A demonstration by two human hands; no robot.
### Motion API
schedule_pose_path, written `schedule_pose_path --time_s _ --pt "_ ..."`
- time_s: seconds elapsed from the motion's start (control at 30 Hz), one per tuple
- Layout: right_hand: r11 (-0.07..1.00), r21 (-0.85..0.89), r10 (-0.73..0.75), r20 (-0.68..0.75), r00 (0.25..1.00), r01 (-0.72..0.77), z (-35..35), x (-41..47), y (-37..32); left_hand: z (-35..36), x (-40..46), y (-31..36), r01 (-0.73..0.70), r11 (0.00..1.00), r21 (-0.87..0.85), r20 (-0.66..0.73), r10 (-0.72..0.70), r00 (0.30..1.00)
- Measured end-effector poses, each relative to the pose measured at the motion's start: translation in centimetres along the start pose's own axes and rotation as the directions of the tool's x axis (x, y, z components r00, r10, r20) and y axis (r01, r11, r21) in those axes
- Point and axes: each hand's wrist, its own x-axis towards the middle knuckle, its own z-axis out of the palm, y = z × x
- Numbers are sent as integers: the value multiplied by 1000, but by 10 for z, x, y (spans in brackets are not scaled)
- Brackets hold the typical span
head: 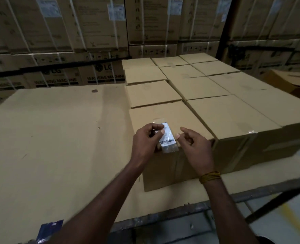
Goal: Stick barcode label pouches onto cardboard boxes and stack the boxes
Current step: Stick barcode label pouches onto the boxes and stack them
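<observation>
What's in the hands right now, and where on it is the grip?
The left hand pinches the label pouch at its left edge, over the nearest box. The right hand holds nothing.

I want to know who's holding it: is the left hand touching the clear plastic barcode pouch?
Touching: the head view shows the left hand's fingertips pinching the clear plastic barcode pouch.
</observation>
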Motion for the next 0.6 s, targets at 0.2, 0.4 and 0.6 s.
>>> schedule_pose_path --time_s 0.2,0.4,0.6 --pt "915 349 190 75 979 -205 -12 -92 -17 11 -86 3 -44 992 -118 91 54 994" --pt "982 22 188 -167 968 -187 -30 -181 39 39 -161 -46 188 976 -114 309 -145 940" --pt "902 -371 99 -320 942 -221 -52 -256 112 93 -211 -76 665 747 14 597 -540 594"
